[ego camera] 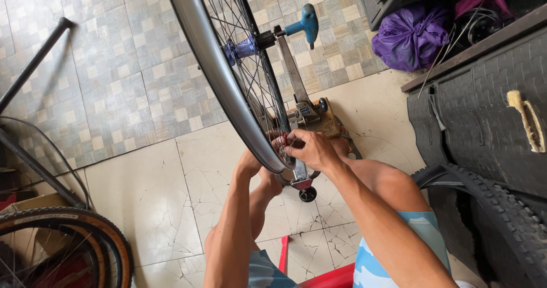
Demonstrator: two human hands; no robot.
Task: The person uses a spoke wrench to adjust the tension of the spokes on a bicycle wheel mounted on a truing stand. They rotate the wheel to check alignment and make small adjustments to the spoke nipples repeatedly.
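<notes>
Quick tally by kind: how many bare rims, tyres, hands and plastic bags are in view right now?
Bare spoked rim: 1
Tyres: 3, a tan-walled tyre, a knobby black tyre and a black tyre stack
Hands: 2, left hand and right hand, both at the rim
Purple plastic bag: 1
Total: 7

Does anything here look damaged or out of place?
Yes: the pale floor slabs under the truing stand are cracked all over. Otherwise, both hands, left and right, work at the wheel rim, which looks intact.
</notes>
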